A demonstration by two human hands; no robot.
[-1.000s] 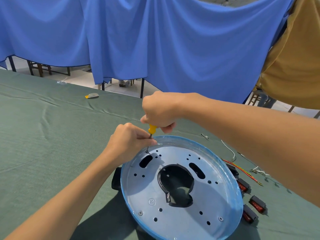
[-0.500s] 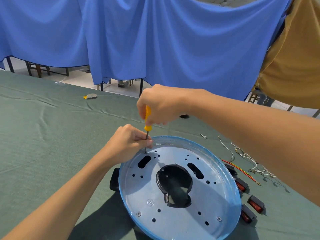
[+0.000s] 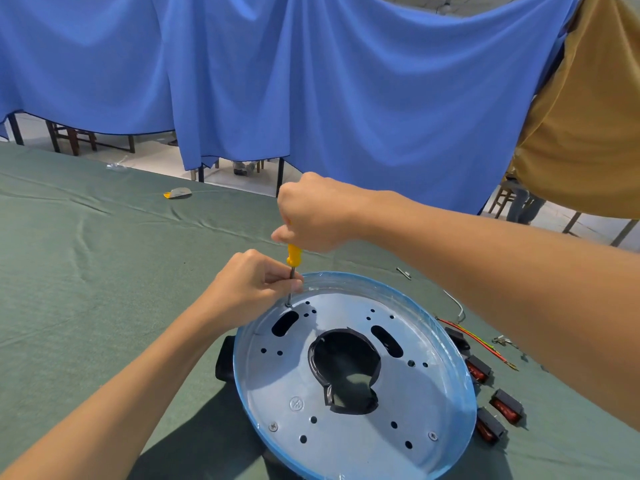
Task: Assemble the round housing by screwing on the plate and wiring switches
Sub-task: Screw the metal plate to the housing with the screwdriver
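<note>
Item: round housing [image 3: 460,396], blue-rimmed, lying open side up on the green cloth [image 3: 86,271], with the metal plate [image 3: 277,375] seated inside it. Fastening: two screws [image 3: 273,426] already sit in the plate at 7 and 5 o'clock. The work in hand is judged to be a further fixing at 11 o'clock, close under the rim. Tool: screwdriver [image 3: 293,254] with a yellow handle, standing near upright so that its tip bears straight down on the plate at that 11 o'clock point. Any screw under the tip is too small to make out. Right hand [image 3: 313,213]: fingers curled round the top of the handle from above, a hold that suits pressing down and turning. Left hand [image 3: 249,285]: fingertips pinching the bare shaft just below the handle, most likely to keep the tip from wandering off its hole, with the hand's lower edge at the housing's rim. Relation to grip: the housing lies directly beneath both hands, its far-left rim under the left hand and its centre toward 5 o'clock from the tool tip. Awaiting use: black and red switches [image 3: 506,409] in a loose row just outside the rim at 3 to 4 o'clock. Loose wires [image 3: 478,342] lie beyond them at 2 o'clock, unconnected, so wiring is judged not yet begun.
</note>
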